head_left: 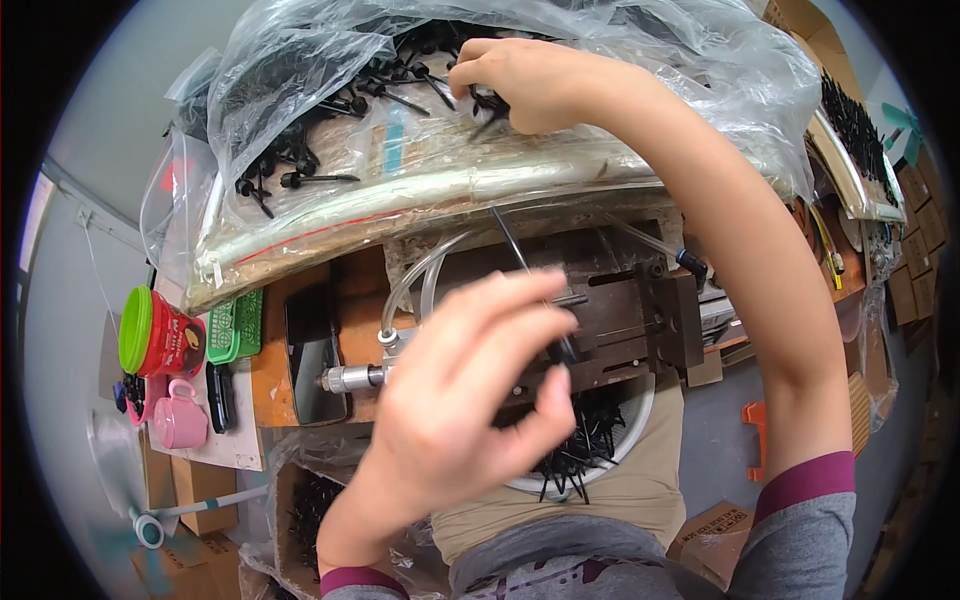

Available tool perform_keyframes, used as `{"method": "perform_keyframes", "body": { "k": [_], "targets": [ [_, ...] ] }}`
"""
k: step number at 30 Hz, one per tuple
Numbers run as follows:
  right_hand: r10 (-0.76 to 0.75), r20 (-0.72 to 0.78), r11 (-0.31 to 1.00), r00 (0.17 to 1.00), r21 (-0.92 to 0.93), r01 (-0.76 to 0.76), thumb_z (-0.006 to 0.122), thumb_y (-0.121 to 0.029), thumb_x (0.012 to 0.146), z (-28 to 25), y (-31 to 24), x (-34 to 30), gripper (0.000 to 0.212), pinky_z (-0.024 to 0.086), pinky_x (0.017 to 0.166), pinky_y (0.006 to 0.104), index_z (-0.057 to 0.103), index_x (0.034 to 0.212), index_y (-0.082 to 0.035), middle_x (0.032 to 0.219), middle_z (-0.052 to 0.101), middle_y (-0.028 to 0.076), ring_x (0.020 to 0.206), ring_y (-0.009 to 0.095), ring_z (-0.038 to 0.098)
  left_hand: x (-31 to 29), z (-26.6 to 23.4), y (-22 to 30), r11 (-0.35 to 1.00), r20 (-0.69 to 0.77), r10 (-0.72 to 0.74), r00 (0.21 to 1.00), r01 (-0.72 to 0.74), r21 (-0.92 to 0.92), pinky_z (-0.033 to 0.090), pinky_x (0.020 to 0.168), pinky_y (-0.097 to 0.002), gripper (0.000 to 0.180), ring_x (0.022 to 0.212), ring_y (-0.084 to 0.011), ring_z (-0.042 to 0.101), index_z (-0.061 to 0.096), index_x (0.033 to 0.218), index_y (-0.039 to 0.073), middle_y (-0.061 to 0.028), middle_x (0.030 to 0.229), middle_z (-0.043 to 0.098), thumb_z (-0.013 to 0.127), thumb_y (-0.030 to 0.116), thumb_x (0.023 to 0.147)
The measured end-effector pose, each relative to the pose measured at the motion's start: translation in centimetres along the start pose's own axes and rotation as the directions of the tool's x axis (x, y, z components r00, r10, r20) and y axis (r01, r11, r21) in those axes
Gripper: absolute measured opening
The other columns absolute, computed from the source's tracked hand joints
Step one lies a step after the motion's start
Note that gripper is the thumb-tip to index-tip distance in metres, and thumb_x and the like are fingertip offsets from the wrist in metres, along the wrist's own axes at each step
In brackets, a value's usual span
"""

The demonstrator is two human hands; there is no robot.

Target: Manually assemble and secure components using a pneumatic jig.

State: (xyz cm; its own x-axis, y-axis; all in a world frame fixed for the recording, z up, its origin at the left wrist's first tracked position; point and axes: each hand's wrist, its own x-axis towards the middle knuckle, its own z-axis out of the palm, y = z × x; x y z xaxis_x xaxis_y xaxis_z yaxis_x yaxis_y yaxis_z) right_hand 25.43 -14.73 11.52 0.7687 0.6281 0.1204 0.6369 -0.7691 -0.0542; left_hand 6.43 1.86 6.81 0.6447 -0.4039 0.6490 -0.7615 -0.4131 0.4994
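My left hand (470, 390), blurred by motion, is over a dark metal fixture (615, 320). Its thumb and fingers close around a black stemmed part (509, 238), whose thin stem points up and away while its thicker end shows by the thumb. Farther off, my right hand (530, 85) reaches into a plastic-lined tray (330, 225). Its fingers are curled together, and a blurred black piece (488, 103) shows under them. Several similar black parts (290, 150) lie loose on the tray, to the left of that hand.
Below the fixture, a white round container (640, 425) of black parts rests at my lap. Clear tubes (425, 275) and a metal fitting (350, 378) sit left of the fixture. Farther left are a dark phone (318, 355), green basket (237, 325), red tub (175, 335) and pink cup (181, 415).
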Motion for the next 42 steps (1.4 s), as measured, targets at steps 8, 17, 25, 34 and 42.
{"method": "perform_keyframes", "body": {
  "k": [8, 17, 25, 34, 42],
  "targets": [
    [-0.125, -0.251, 0.992, 0.96, -0.029, 0.122, 0.064, 0.009, 0.076, 0.3, 0.4, -4.6, 0.03, 0.051, 0.08, 0.0421, 0.064, 0.104, -0.003, 0.106, 0.062, 0.01, 0.1, 0.033, 0.063, -5.4, 2.6, 2.3, 0.994, 0.089, -0.095, 0.991, 0.1, -0.052, 0.057, 0.075, -0.0343, 0.029, 0.089, -0.0249, 0.068, 0.071, 0.095, 0.0, -0.0171, 0.123, 0.065, 0.085, 0.003, 0.07],
    [-0.028, -0.575, 0.977, 0.818, 0.156, 0.143, 0.071, -0.002, 0.086, 0.6, 1.9, -8.2, 0.017, 0.049, 0.067, 0.027, 0.074, 0.102, -0.003, 0.09, 0.07, 0.003, 0.074, 0.014, 0.063, -7.9, 6.4, 1.8, 0.982, 0.074, -0.106, 0.992, 0.093, 0.164, 0.058, 0.082, -0.0365, 0.03, 0.092, -0.0286, 0.07, 0.071, 0.102, -0.001, -0.0196, 0.126, 0.065, 0.08, 0.008, 0.075],
    [0.505, -0.302, 0.472, 0.808, 0.881, 0.035, 0.07, -0.013, 0.092, -1.3, 1.3, -11.7, 0.027, 0.042, 0.067, 0.0173, 0.07, 0.114, 0.002, 0.087, 0.065, 0.001, 0.074, 0.004, 0.056, -6.7, 6.9, 1.4, 0.956, 0.126, -0.114, 0.986, 0.074, 0.283, 0.058, 0.073, -0.0306, 0.026, 0.077, -0.0225, 0.071, 0.07, 0.097, 0.001, -0.018, 0.126, 0.066, 0.08, 0.011, 0.075],
    [0.52, -0.058, -0.069, 0.852, 0.992, 0.109, 0.068, -0.009, 0.093, 0.8, -4.0, -16.7, 0.027, 0.046, 0.063, 0.0157, 0.068, 0.118, 0.002, 0.089, 0.067, 0.001, 0.074, 0.003, 0.059, -6.4, 6.2, 1.7, 0.952, 0.07, -0.305, 0.95, 0.305, 0.004, 0.053, 0.057, -0.0249, 0.036, 0.06, -0.0108, 0.065, 0.068, 0.105, 0.002, -0.0171, 0.128, 0.066, 0.085, 0.014, 0.075],
    [0.554, -0.137, -0.015, 0.821, 0.984, 0.175, 0.064, -0.009, 0.095, 2.2, -6.0, -15.2, 0.032, 0.04, 0.062, 0.0162, 0.063, 0.124, 0.004, 0.104, 0.067, 0.009, 0.071, 0.004, 0.05, -5.0, 5.8, 1.5, 0.984, -0.163, -0.13, 0.978, 0.148, 0.099, 0.057, 0.071, -0.03, 0.026, 0.086, -0.0232, 0.07, 0.073, 0.098, 0.0, -0.013, 0.1, 0.072, 0.078, -0.009, 0.075]
  ]
}}
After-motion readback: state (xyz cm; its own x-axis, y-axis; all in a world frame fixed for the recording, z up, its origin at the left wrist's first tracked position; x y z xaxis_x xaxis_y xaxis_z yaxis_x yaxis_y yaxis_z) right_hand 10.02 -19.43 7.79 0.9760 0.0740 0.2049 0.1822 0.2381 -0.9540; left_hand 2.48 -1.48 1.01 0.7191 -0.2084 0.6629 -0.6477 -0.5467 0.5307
